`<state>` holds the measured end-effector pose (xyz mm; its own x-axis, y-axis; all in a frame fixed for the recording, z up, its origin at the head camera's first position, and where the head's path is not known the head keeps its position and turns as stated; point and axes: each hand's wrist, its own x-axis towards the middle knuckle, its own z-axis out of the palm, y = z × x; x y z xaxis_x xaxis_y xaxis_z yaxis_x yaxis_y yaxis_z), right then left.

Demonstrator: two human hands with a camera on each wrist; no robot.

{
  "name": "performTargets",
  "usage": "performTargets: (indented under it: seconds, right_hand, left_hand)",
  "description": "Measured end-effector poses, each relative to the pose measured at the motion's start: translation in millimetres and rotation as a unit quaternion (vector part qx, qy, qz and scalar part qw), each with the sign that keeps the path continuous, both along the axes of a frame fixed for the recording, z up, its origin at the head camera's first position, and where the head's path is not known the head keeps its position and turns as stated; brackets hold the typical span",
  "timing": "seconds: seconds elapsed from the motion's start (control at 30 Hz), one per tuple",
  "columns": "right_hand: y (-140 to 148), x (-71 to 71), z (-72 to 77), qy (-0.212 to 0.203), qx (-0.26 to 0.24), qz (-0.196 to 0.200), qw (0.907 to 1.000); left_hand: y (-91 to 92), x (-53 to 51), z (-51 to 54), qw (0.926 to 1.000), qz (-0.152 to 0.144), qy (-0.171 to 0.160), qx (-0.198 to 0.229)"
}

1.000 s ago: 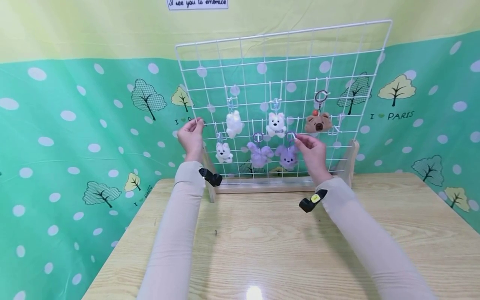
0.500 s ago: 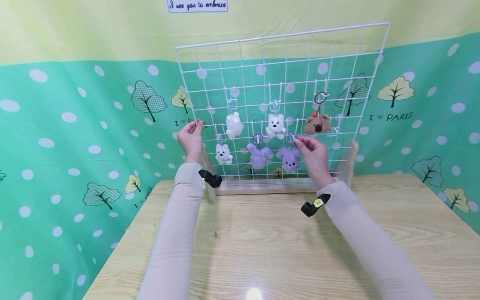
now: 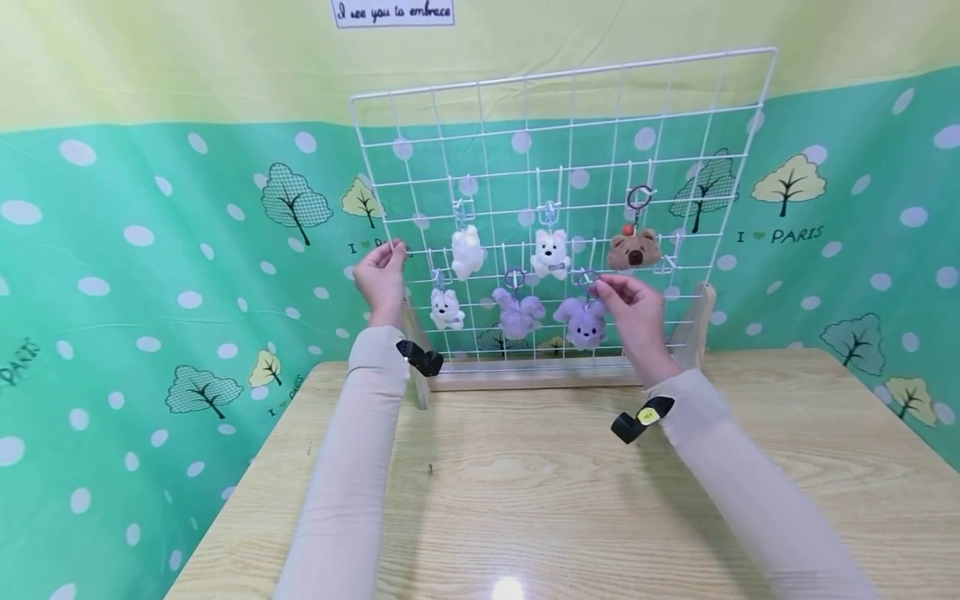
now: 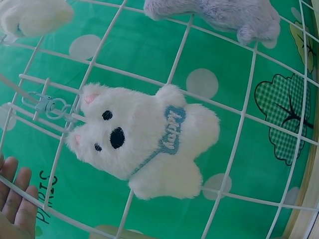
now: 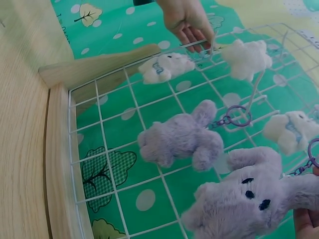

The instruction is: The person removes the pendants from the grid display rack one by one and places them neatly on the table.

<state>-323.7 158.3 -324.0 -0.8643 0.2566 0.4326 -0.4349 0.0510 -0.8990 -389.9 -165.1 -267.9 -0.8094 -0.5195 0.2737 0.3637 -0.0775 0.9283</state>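
My left hand [image 3: 382, 282] pinches the left edge wire of a white wire grid rack [image 3: 527, 79]; the left wrist view catches its fingers [image 4: 25, 209] at that wire. My right hand [image 3: 637, 315] pinches the purple key ring [image 3: 588, 278] of a fluffy lilac long-eared plush keychain [image 3: 584, 323], dangling face forward by the rack. In the right wrist view the ring shows only in part, beside the fingers. A second lilac plush keychain [image 3: 518, 313] hangs from a hook to its left, back turned. Whether the held ring still touches its hook I cannot tell.
White bear keychains [image 3: 551, 253] hang on several hooks, one [image 4: 144, 142] close to the left wrist camera. A brown bear-head keychain [image 3: 634, 250] hangs above my right hand. The rack stands in a wooden base [image 3: 525, 373] on the table [image 3: 510, 467], before a green patterned curtain [image 3: 135, 283].
My right hand has moved slightly right and down, and the lilac plush keychain has shifted with it. My left hand keeps its hold on the rack's edge.
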Motion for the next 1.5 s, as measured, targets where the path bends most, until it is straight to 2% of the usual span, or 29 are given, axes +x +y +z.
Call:
performTargets:
  seconds: [0.27, 0.47, 0.63, 0.83, 0.97, 1.17, 1.5]
  right_hand:
    - [5.5, 11.6, 6.3, -0.004, 0.011, 0.005, 0.9999]
    - [9.9, 22.9, 5.9, 0.003, 0.016, 0.024, 0.9996]
    - [11.6, 32.9, -0.5, -0.003, 0.016, 0.045, 0.9988]
    - [14.9, 43.7, -15.0, -0.004, -0.011, 0.076, 0.9970]
    - [18.3, 52.3, -22.3, -0.008, 0.010, 0.083, 0.9965]
    - [26.4, 67.3, -32.6, -0.052, 0.063, 0.081, 0.9934]
    - [42.5, 87.0, -58.0, -0.135, 0.093, 0.103, 0.9810]
  left_hand:
    - [-0.8, -1.0, -1.6, 1.0000, -0.002, -0.003, 0.000]
    - [-1.0, -1.3, -1.4, 1.0000, -0.001, 0.002, 0.001]
    - [-1.1, -1.3, -0.8, 1.0000, 0.000, 0.001, 0.003]
    - [-0.2, -1.9, -1.5, 1.0000, 0.001, -0.001, -0.001]
    - [0.0, -2.7, -1.5, 1.0000, -0.001, 0.004, 0.002]
    - [-0.5, -4.1, -1.7, 1.0000, 0.003, 0.008, 0.004]
    - [0.1, -3.0, -1.3, 1.0000, 0.006, 0.007, 0.000]
